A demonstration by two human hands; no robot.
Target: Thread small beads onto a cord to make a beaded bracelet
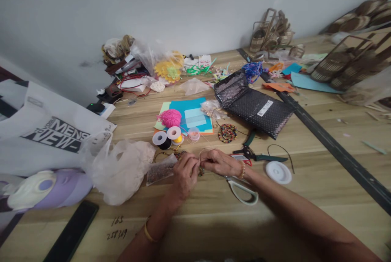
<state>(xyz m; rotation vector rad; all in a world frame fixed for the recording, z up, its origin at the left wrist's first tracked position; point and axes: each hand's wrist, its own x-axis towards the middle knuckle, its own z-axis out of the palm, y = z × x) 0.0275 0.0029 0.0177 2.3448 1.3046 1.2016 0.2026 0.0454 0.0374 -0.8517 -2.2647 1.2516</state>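
At a wood-grain table [324, 164] spread with craft supplies, a person's left hand [185, 171] and right hand [218, 162] meet fingertip to fingertip, both pinching a fine pale thread [200, 156] between them, with small multi-coloured beads [200, 171] just below. A flat clear plastic packet of dark beads [160, 170] lies beside the left hand; white-handled scissors [243, 192] rest near the right wrist (a beaded bracelet [243, 169] circles it). Beyond the fingers stand a white-rimmed spool of black thread [165, 143] and another of yellow [176, 135], near a hot-pink ball of yarn [171, 118]. To their right, a coil of multi-coloured beads [227, 133] sits before a black bubble-wrap envelope [259, 115].
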